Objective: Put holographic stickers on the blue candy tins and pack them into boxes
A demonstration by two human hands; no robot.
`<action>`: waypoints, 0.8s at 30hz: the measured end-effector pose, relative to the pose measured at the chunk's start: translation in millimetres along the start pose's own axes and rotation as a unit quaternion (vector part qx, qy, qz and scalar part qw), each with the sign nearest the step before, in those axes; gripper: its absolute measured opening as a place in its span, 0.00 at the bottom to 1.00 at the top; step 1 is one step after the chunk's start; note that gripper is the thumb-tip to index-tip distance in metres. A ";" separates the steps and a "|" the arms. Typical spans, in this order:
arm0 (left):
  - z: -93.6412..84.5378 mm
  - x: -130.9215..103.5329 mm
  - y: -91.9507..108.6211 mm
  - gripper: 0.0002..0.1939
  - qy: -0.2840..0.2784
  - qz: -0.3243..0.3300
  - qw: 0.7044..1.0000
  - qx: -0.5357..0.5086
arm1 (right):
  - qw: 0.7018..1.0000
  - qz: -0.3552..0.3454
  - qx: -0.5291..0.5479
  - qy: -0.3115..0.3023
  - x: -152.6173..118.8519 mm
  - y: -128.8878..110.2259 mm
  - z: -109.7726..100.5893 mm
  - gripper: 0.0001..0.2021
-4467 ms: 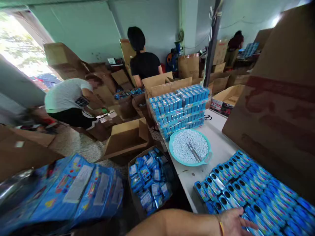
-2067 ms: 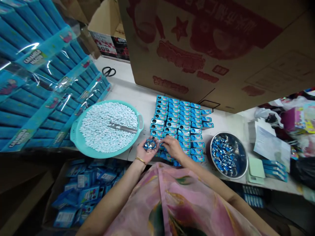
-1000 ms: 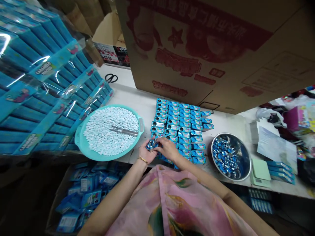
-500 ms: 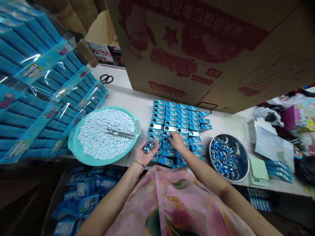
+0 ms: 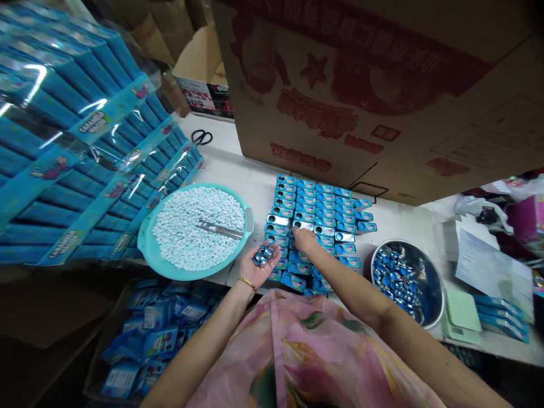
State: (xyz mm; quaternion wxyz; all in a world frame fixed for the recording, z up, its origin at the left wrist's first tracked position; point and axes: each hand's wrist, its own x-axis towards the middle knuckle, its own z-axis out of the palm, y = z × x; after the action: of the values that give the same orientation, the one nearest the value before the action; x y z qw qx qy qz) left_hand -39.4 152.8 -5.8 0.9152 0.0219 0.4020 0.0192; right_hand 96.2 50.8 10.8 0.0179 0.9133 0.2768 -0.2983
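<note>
Several small round metal-and-blue caps [image 5: 263, 255] rest in the cupped palm of my left hand [image 5: 255, 266], which is turned up beside the front left of the tins. My right hand [image 5: 304, 240] reaches over the rows of small blue tins [image 5: 317, 203], its fingers pinched at a tin in the left-middle columns. What the fingertips hold is hidden. Some tins show a dark round hole, others a blue round spot. More caps fill a steel bowl [image 5: 433, 283] right of the tins. A turquoise basin [image 5: 147, 249] of white candies holds a metal scoop [image 5: 223, 230].
Plastic-wrapped blue boxes [image 5: 89, 164] stand at the left. A large cardboard carton [image 5: 340, 102] rises behind the tins. Black scissors [image 5: 201, 136] lie at the back. A green scale [image 5: 462, 317] is at the right, and an open box of blue packets [image 5: 157, 334] sits below the table's edge.
The view has shifted, so the table's things appear farther right. My right hand has moved slightly up and left over the tins. My left hand still holds the caps.
</note>
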 end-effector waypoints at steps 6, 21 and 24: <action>2.6 5.8 -4.9 0.10 -0.017 0.013 1.000 -0.001 | 0.956 -0.141 0.227 0.121 -35.3 -24.4 22.8 0.11; 7.7 8.1 -13.7 0.09 -0.003 0.001 1.000 0.030 | 0.931 -0.092 0.290 0.201 -30.6 11.9 16.7 0.08; 6.3 9.3 -11.6 0.09 0.008 -0.005 1.000 0.029 | 0.966 -0.011 0.191 0.176 -10.6 20.4 7.4 0.07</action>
State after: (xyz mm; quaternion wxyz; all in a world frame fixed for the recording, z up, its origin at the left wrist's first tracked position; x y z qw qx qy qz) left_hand -28.2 141.5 -9.0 0.9109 0.0460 0.4101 0.0035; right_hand 95.7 26.8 8.0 -0.2090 0.9349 0.2233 -0.1802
